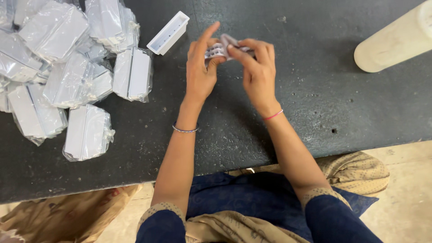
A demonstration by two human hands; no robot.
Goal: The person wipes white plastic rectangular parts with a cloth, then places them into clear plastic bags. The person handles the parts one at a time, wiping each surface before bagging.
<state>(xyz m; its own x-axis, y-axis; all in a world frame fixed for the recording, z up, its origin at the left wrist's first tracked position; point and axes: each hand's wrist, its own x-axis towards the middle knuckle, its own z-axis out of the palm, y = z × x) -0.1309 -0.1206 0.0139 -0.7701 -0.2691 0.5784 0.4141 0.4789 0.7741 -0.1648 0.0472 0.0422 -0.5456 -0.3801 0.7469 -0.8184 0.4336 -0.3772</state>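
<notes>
Both of my hands are raised over the dark table (315, 90) and share one small clear plastic bag (221, 47) with something small and pale inside. My left hand (200, 67) pinches its left side with thumb and fingers, the index finger pointing up. My right hand (256, 67) grips its right side from above. What is in the bag is mostly hidden by my fingers. A white rectangular plastic part (169, 33) lies bare on the table just left of my left hand.
A heap of bagged white parts (67, 67) fills the table's left side, with one bagged part (87, 132) nearest the front edge. A cream-coloured cylinder (396, 38) lies at the far right. The table's front edge runs just above my lap.
</notes>
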